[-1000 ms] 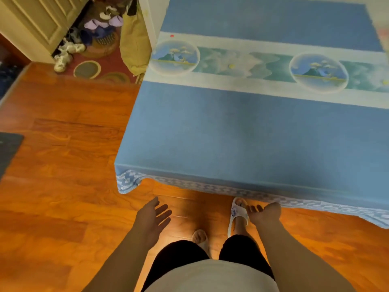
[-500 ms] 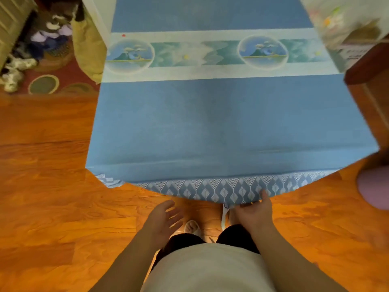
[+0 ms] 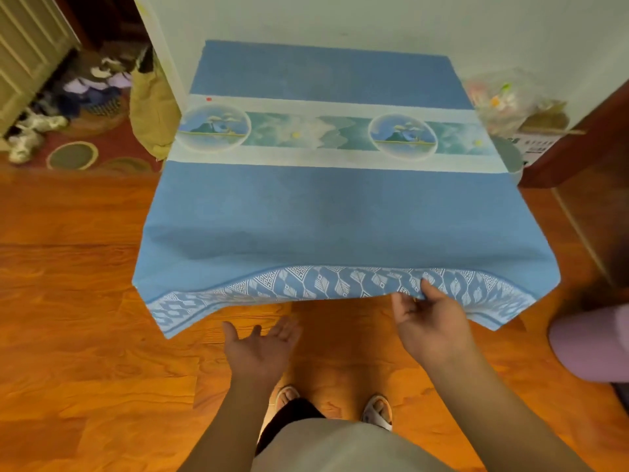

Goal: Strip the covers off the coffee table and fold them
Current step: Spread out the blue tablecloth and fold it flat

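Blue cover [image 3: 340, 212] drapes the desk at 12 o'clock, patterned hem lifted. Right hand [image 3: 427, 321] pinches that hem, thumb on top. Left hand [image 3: 260, 345] hovers at 7 o'clock of it, palm up, fingers [image 3: 289, 330] spread, touching nothing.

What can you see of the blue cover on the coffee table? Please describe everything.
The blue cover looks like woven cloth and is spread flat over the table top. A pale band with two round landscape pictures crosses it. Its near edge hangs down and has a white leaf-pattern border. The right hand pinches and lifts this border, while the left hand is open below it and does not touch it.
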Tool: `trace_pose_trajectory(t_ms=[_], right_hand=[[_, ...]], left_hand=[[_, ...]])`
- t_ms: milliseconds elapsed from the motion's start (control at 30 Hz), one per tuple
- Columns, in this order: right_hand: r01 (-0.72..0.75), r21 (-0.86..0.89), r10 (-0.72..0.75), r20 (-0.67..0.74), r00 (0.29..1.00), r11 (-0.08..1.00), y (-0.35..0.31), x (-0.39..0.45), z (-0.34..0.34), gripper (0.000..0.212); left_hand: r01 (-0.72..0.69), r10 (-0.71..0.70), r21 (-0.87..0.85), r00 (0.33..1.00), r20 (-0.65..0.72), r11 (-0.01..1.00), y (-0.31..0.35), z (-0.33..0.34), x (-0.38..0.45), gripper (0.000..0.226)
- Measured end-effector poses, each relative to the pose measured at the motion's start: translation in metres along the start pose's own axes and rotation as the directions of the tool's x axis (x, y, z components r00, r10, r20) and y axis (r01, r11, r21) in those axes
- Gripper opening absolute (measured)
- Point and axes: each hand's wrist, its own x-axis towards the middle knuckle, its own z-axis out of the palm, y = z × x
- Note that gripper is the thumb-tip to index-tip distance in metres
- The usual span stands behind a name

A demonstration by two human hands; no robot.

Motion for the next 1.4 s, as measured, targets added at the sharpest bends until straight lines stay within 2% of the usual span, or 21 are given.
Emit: trace_pose_trajectory(t_ms=[167, 300, 433, 500, 567, 733, 867, 967, 1067, 1100, 1167, 1200, 1233, 1300, 1333, 1400], right_hand=[[0.034, -0.033, -0.034, -0.004, 0.999, 0.999, -0.003, -0.009, 0.018, 0.015], [0.045, -0.016, -0.044, 0.005, 0.999, 0.999, -0.006, -0.018, 0.020, 0.010], [0.048, -0.052, -0.046, 0.034, 0.998, 0.998, -0.008, -0.024, 0.020, 0.014], [0.047, -0.074, -0.044, 0.035, 0.998, 0.996, -0.010, -0.027, 0.022, 0.014], [0.049, -0.098, -0.048, 0.020, 0.999, 0.994, -0.010, -0.028, 0.021, 0.014], [0.061, -0.129, -0.061, 0.004, 0.998, 0.990, -0.005, -0.026, 0.009, 0.010], [0.070, -0.160, -0.064, 0.038, 0.997, 0.985, -0.004, -0.013, -0.016, 0.011], [0.103, -0.167, -0.091, 0.082, 0.993, 0.980, -0.004, 0.000, -0.040, 0.014], [0.150, -0.107, -0.141, 0.086, 0.986, 0.983, -0.020, 0.009, -0.062, 0.026], [0.185, -0.084, -0.181, 0.047, 0.982, 0.979, -0.029, 0.015, -0.071, 0.018], [0.288, -0.030, -0.289, -0.048, 0.956, 0.957, -0.048, 0.035, -0.095, 0.017], [0.334, -0.011, -0.333, -0.087, 0.939, 0.943, -0.059, 0.052, -0.109, 0.018], [0.340, 0.028, -0.338, -0.053, 0.940, 0.940, -0.070, 0.069, -0.122, 0.020], [0.242, -0.055, -0.239, 0.060, 0.969, 0.969, -0.084, 0.094, -0.136, 0.021], [0.197, -0.098, -0.189, 0.087, 0.978, 0.975, -0.090, 0.094, -0.134, 0.028], [0.055, -0.073, -0.049, 0.078, 0.996, 0.996, -0.107, 0.085, -0.124, 0.059]], left_hand=[[0.012, -0.010, -0.039, 0.999, 0.033, 0.999, -0.031, 0.024, 0.014, 0.098], [-0.061, 0.071, -0.102, 0.993, 0.098, 0.993, -0.023, 0.036, 0.020, 0.082], [-0.103, 0.118, -0.123, 0.985, 0.128, 0.987, -0.012, 0.035, 0.021, 0.079], [-0.200, 0.217, -0.143, 0.970, 0.109, 0.969, -0.005, 0.029, 0.018, 0.071], [-0.322, 0.331, -0.162, 0.943, 0.036, 0.933, 0.015, 0.020, 0.013, 0.066], [-0.509, 0.506, -0.181, 0.860, -0.068, 0.841, 0.091, -0.001, -0.017, 0.059], [-0.571, 0.569, -0.100, 0.821, -0.047, 0.815, 0.132, 0.000, -0.055, 0.089], [-0.580, 0.582, -0.075, 0.813, -0.003, 0.811, 0.150, 0.010, -0.074, 0.083], [-0.623, 0.623, 0.019, 0.782, 0.016, 0.782, 0.160, 0.020, -0.092, 0.093], [-0.623, 0.624, 0.061, 0.781, 0.014, 0.780, 0.164, 0.023, -0.095, 0.087], [-0.607, 0.614, 0.106, 0.789, -0.042, 0.787, 0.170, 0.031, -0.099, 0.048], [-0.597, 0.608, 0.129, 0.791, -0.071, 0.792, 0.173, 0.035, -0.099, 0.035], [-0.591, 0.605, 0.148, 0.792, -0.077, 0.793, 0.175, 0.039, -0.099, 0.034], [-0.592, 0.609, 0.176, 0.791, -0.061, 0.787, 0.170, 0.055, -0.100, 0.034], [-0.597, 0.616, 0.201, 0.786, -0.046, 0.777, 0.170, 0.068, -0.101, 0.033], [-0.618, 0.646, 0.263, 0.763, -0.026, 0.741, 0.175, 0.102, -0.100, 0.030]])
